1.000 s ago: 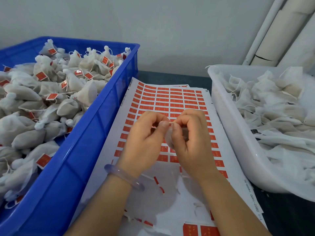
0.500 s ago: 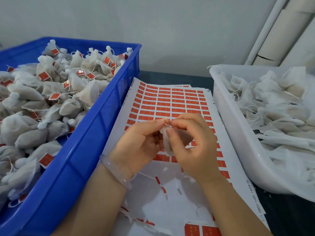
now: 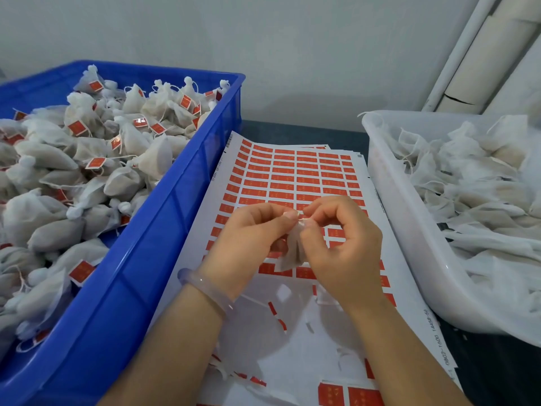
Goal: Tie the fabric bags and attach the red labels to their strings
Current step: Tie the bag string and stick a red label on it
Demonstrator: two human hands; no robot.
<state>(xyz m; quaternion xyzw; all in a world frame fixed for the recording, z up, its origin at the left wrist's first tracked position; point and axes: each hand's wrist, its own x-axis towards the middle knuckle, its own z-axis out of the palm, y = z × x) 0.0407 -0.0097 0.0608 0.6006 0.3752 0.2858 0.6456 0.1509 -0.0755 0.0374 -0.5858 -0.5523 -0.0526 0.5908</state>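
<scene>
A small white fabric bag [image 3: 293, 250] hangs between my two hands above the label sheet [image 3: 292, 177]. My left hand [image 3: 251, 238] pinches the bag's string at its top with thumb and forefinger. Facing it, my right hand [image 3: 342, 244] pinches the same string end, fingertips almost touching the left ones. The sheet carries rows of red labels; its near part is peeled bare. The string itself is too thin to make out.
A blue crate [image 3: 164, 259] on the left is full of tied white bags with red labels. A white tub [image 3: 409, 259] on the right holds loose white bags. Paper scraps lie on the sheet's near part. Rolled tubes lean at the back right.
My hands have shifted slightly right and turned, and the bag now hangs lower and more exposed between them. Both keep pinching at its top.
</scene>
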